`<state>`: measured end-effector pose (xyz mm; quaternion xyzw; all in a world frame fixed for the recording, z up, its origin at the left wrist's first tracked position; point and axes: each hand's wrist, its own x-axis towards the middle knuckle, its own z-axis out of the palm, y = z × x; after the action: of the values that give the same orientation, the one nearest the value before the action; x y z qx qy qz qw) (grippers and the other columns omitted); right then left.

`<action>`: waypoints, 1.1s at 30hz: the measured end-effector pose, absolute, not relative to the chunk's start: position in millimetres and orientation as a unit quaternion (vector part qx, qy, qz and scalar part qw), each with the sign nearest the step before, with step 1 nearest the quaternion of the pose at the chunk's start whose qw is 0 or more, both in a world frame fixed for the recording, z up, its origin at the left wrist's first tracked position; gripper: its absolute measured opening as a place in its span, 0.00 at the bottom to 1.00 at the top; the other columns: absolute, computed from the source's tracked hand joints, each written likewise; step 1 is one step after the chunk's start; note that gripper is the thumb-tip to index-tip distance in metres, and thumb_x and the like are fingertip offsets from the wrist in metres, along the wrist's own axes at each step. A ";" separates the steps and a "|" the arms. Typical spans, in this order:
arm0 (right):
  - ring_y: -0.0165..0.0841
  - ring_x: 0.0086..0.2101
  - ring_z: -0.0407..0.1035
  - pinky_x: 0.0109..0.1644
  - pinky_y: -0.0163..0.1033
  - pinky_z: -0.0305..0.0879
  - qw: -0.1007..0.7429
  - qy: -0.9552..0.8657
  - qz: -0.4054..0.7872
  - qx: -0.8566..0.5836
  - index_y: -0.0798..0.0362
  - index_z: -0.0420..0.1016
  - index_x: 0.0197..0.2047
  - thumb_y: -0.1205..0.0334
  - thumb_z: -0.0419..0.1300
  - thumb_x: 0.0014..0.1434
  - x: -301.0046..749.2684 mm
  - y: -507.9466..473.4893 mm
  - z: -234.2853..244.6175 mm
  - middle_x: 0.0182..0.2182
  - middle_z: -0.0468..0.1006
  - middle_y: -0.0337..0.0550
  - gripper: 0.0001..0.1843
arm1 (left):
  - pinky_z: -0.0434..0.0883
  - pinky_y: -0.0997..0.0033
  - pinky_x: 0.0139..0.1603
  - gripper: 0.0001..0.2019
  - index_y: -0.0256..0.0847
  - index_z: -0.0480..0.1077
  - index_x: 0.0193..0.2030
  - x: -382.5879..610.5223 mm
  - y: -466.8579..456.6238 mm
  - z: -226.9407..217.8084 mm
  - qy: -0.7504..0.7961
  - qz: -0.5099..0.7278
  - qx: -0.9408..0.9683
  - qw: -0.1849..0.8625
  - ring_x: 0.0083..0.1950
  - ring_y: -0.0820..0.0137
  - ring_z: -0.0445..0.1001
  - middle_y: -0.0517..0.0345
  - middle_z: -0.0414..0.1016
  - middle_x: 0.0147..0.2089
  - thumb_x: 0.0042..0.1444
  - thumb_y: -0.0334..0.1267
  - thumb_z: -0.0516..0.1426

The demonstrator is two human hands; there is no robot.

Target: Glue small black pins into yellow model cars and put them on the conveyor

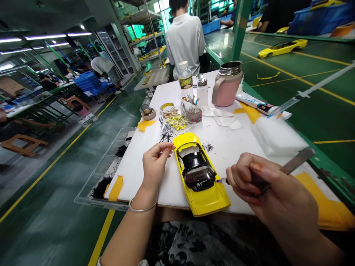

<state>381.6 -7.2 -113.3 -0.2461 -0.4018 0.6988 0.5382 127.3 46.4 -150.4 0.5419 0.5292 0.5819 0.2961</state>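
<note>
Far left on my feed, past the desk's edge, a wooden stool [23, 144] sits on the green floor and blue crates [88, 85] stand on a distant bench. Nearer, a clear plastic tray [102, 173] is fixed to the left edge of the white desk [235, 147] with yellow tape [115, 188], and it holds tufts of black bristle-like strands [101, 186].

My left hand [156, 162] hovers just beside the car's left flank, with thumb and forefinger pinched together. Whatever they may hold is too small for me to tell. A thin bangle [142, 207] circles that wrist. Beyond the fingertips lie a loose heap of black pins [166, 135] and a clear bag of yellow parts [176, 122], with a roll of tape [167, 107] farther off.

The yellow model car body [203, 195] lies on the desk in the near middle, between both hands, with its nose toward me and a dark interior piece seated in its open cabin. Black crumbs [208, 147] are scattered just past it.

My right hand [277, 184] is clamped around a flat metal tool [296, 165], whose small tip touches the car's right side. Farther right sit a white foam block [279, 136] and a syringe [313, 87]. Across the far end, a water bottle [185, 79] and a pink flask [226, 85] stand upright.
</note>
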 end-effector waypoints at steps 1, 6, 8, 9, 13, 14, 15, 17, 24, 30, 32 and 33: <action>0.28 0.21 0.44 0.19 0.31 0.39 0.524 -0.418 0.699 -0.251 0.52 0.70 0.28 0.50 0.59 0.67 382.1 -6.5 -112.9 0.19 0.54 0.35 0.19 | 0.75 0.74 0.35 0.07 0.41 0.83 0.40 127.5 46.3 -150.0 0.529 0.582 0.541 0.296 0.34 0.71 0.78 0.55 0.84 0.36 0.57 0.40 0.66; 0.25 0.21 0.45 0.20 0.32 0.39 0.412 -0.560 0.671 -0.260 0.54 0.68 0.28 0.47 0.56 0.72 383.0 -3.3 -100.8 0.22 0.57 0.35 0.24 | 0.75 0.75 0.35 0.07 0.41 0.83 0.39 128.3 45.9 -148.5 0.528 0.584 0.540 0.298 0.34 0.71 0.78 0.55 0.84 0.36 0.57 0.40 0.66; 0.25 0.22 0.46 0.21 0.33 0.39 0.372 -0.608 0.655 -0.251 0.55 0.66 0.29 0.48 0.55 0.73 382.8 -1.5 -94.2 0.23 0.58 0.36 0.24 | 0.75 0.75 0.35 0.06 0.42 0.83 0.39 128.3 45.8 -148.8 0.526 0.585 0.541 0.298 0.34 0.71 0.78 0.55 0.84 0.36 0.57 0.40 0.66; 0.25 0.22 0.46 0.21 0.33 0.39 0.362 -0.619 0.652 -0.248 0.55 0.65 0.29 0.48 0.54 0.74 382.8 -0.5 -91.8 0.23 0.58 0.36 0.24 | 0.75 0.75 0.35 0.06 0.42 0.83 0.39 128.2 45.7 -149.1 0.525 0.585 0.541 0.299 0.34 0.72 0.78 0.55 0.84 0.36 0.58 0.40 0.66; 0.25 0.22 0.45 0.21 0.33 0.39 0.360 -0.607 0.668 -0.237 0.55 0.66 0.30 0.48 0.54 0.74 384.6 4.0 -91.1 0.23 0.57 0.35 0.24 | 0.75 0.75 0.36 0.06 0.42 0.83 0.40 127.7 45.4 -149.8 0.524 0.587 0.539 0.299 0.34 0.71 0.78 0.56 0.84 0.36 0.58 0.39 0.66; 0.24 0.22 0.45 0.21 0.33 0.39 0.361 -0.597 0.676 -0.235 0.55 0.67 0.30 0.47 0.55 0.74 385.2 5.0 -92.7 0.23 0.57 0.35 0.24 | 0.75 0.75 0.35 0.06 0.42 0.83 0.40 127.6 45.4 -149.8 0.524 0.587 0.539 0.299 0.34 0.71 0.79 0.56 0.84 0.36 0.58 0.39 0.66; 0.24 0.21 0.45 0.21 0.32 0.39 0.362 -0.587 0.685 -0.235 0.55 0.67 0.30 0.47 0.56 0.73 385.6 6.0 -94.5 0.22 0.56 0.34 0.24 | 0.75 0.75 0.35 0.06 0.42 0.83 0.40 127.6 45.4 -149.7 0.524 0.587 0.539 0.300 0.34 0.71 0.79 0.55 0.84 0.36 0.57 0.39 0.66; 0.24 0.21 0.45 0.20 0.32 0.40 0.362 -0.568 0.701 -0.235 0.55 0.68 0.30 0.46 0.57 0.72 386.1 7.6 -98.0 0.21 0.56 0.34 0.24 | 0.75 0.75 0.35 0.06 0.42 0.83 0.39 127.5 45.6 -149.6 0.525 0.586 0.540 0.299 0.34 0.71 0.79 0.55 0.84 0.36 0.57 0.40 0.66; 0.26 0.20 0.47 0.19 0.33 0.41 0.430 -0.521 0.703 -0.223 0.54 0.71 0.26 0.48 0.61 0.67 400.4 18.1 -98.8 0.19 0.58 0.37 0.23 | 0.76 0.75 0.36 0.06 0.42 0.83 0.40 127.2 46.0 -150.9 0.532 0.582 0.541 0.292 0.34 0.71 0.79 0.56 0.84 0.36 0.58 0.40 0.66; 0.29 0.21 0.47 0.16 0.31 0.40 0.610 -0.373 0.663 -0.221 0.53 0.72 0.22 0.55 0.65 0.59 417.1 38.8 -101.5 0.17 0.52 0.35 0.17 | 0.76 0.74 0.35 0.07 0.43 0.83 0.40 125.6 44.7 -151.6 0.540 0.574 0.546 0.284 0.34 0.71 0.78 0.56 0.84 0.37 0.58 0.41 0.66; 0.29 0.21 0.44 0.15 0.29 0.38 0.625 -0.337 0.675 -0.200 0.53 0.71 0.22 0.56 0.66 0.57 416.1 43.6 -108.0 0.17 0.50 0.34 0.16 | 0.77 0.74 0.36 0.07 0.42 0.83 0.40 125.2 44.3 -151.8 0.543 0.570 0.549 0.282 0.34 0.71 0.78 0.56 0.84 0.37 0.58 0.41 0.67; 0.28 0.21 0.44 0.15 0.29 0.39 0.627 -0.327 0.681 -0.189 0.53 0.71 0.22 0.57 0.65 0.56 414.5 45.0 -111.6 0.17 0.50 0.34 0.15 | 0.77 0.73 0.36 0.07 0.42 0.83 0.40 125.0 44.2 -151.8 0.544 0.567 0.551 0.281 0.34 0.71 0.78 0.55 0.84 0.37 0.58 0.41 0.67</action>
<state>414.5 45.0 -111.6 -0.1893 -0.3266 0.6815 0.6270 125.0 44.2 -151.8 0.5508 0.5440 0.5675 0.2806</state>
